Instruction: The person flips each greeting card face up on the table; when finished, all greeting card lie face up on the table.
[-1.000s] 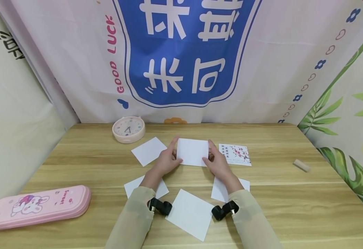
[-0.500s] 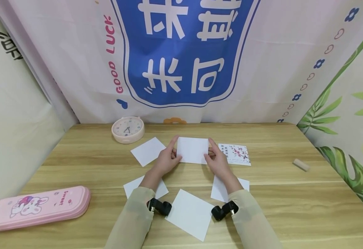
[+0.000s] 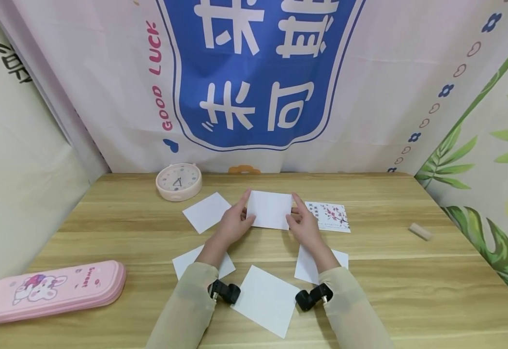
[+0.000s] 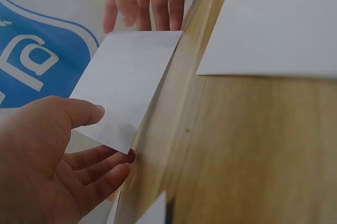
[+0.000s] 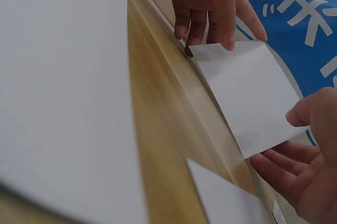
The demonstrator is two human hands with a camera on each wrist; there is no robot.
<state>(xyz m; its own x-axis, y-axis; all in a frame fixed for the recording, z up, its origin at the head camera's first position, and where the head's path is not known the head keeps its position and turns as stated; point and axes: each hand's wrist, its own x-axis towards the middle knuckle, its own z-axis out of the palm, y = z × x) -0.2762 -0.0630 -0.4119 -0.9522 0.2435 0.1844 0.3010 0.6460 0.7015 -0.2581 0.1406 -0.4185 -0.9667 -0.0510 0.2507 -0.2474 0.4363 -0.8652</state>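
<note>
Between both hands a blank white card point(image 3: 270, 210) is held up over the far middle of the table, its plain face toward the head camera. The left hand point(image 3: 233, 224) grips its left edge, thumb point(image 4: 87, 113) on the near face and fingers behind. On the right edge, the right hand point(image 3: 302, 223) pinches it the same way, with the thumb point(image 5: 305, 113) in front. Just right of that hand lies a card printed with red blossoms and dark characters point(image 3: 334, 216). A white card point(image 3: 207, 212) rests left of the left hand.
Under the forearms lie two more white cards point(image 3: 186, 261) point(image 3: 307, 266), partly covered. A larger white sheet point(image 3: 268, 300) sits between the wrists. A pink clock point(image 3: 178, 182) stands at the back, a pink pencil case point(image 3: 53, 291) at left, a small beige block point(image 3: 420, 231) at right.
The held card has risen slightly and tilted a little, with both hands keeping their grip. The other things on the table stay where they were.
</note>
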